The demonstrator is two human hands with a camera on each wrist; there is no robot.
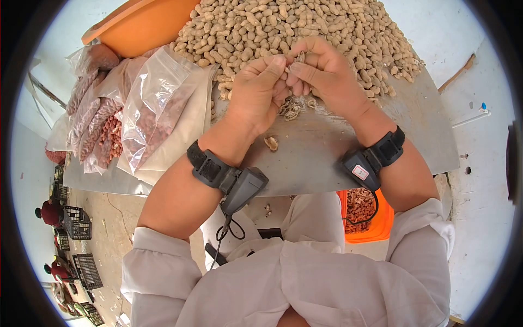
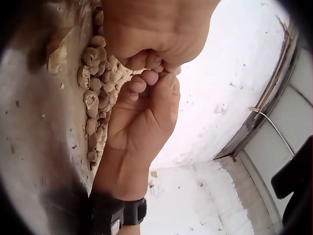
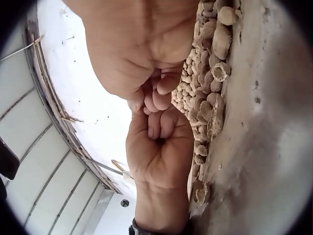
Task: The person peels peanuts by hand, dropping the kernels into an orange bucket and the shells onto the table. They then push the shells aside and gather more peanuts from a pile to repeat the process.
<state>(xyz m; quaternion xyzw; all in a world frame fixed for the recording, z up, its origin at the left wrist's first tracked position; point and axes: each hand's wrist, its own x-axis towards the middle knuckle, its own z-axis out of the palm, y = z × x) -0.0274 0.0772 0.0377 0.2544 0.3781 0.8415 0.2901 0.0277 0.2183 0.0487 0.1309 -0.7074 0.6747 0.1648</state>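
Observation:
Above the table, both hands meet in front of the peanut heap [image 1: 305,27]. The right hand [image 1: 329,79] pinches a broken peanut shell [image 1: 300,56] between thumb and fingers. Close against it, the left hand [image 1: 253,90] has its thumb pressed on curled fingers, around what looks like a peanut, mostly hidden. In the left wrist view the left hand [image 2: 156,29] is uppermost and touches the right hand [image 2: 142,117]. The right wrist view has the right hand [image 3: 142,44] above the left hand [image 3: 161,147]; their fingers cover what they hold. Empty shells [image 1: 291,109] lie below the hands.
Clear plastic bags of red kernels [image 1: 158,109] lie at the left of the metal table [image 1: 327,163]. An orange basin [image 1: 136,27] stands behind them. One shell piece [image 1: 271,143] lies nearer the body. Below the table edge, an orange container [image 1: 368,237] holds reddish kernels.

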